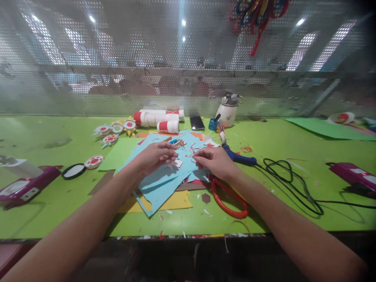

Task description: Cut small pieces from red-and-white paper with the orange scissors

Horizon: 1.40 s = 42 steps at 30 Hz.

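Observation:
Over a pile of light blue paper sheets [160,199] both my hands hover with a small gap between them. My left hand [157,156] is loosely curled, its fingers apart, with nothing plainly held. A small white paper piece [178,163] lies just below its fingertips. My right hand [217,161] pinches thumb and fingers together; whatever is between them is too small to name. Thin red and white paper scraps [192,148] lie between the hands. Red-handled scissors [232,214] rest under my right wrist, their blades hidden. A blue glue gun [242,158] lies beyond that wrist.
Paper cups [169,126] lie at the back beside a phone [196,123], a blue pot [213,124] and a bottle [227,111]. Decorated paper discs [109,140] and a black-rimmed ring [73,171] are left. A black cord [289,182] loops right; purple power strips [352,176] flank the table.

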Motion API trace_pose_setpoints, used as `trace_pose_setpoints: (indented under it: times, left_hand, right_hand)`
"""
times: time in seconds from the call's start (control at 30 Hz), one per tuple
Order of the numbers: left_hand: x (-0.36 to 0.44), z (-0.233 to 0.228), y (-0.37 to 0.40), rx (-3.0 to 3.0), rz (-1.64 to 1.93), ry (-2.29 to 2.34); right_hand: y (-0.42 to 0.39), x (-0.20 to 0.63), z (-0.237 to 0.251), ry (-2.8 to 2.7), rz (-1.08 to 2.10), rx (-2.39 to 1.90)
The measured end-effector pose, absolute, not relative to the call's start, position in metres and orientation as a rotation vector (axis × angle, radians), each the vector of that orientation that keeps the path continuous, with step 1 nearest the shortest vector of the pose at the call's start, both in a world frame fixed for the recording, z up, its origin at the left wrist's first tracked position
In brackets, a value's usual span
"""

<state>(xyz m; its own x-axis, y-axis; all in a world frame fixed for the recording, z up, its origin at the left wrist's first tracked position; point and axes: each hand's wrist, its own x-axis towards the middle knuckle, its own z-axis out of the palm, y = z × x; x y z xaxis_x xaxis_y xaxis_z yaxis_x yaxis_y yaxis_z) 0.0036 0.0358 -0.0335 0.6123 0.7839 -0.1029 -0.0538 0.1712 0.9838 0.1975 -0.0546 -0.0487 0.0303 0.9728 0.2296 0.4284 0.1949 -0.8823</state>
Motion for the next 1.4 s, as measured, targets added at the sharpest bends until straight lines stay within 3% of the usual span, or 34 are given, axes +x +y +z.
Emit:
trace_pose_setpoints:
  times: [0.4,0.77,1.17,1.4]
  left_hand:
    - [0.002,-0.031,0.034,0.902,0.561,0.566]
    - [-0.004,-0.037,0.059,0.697,0.904,0.732]
    - [-0.009,-0.045,0.071,0.753,1.045,0.783]
    - [-0.006,-0.042,0.061,0.872,0.870,0.753]
  right_hand:
    - [-0.019,0.146,-0.012,-1.855,0.296,-1.582]
    - [-0.002,0.135,-0.022,-1.980,0.018,-1.829]
    - [-0.015,0.106,-0.044,-2.257,0.224,-2.095]
    - [-0.019,0.125,-0.032,-2.141,0.431,-2.055]
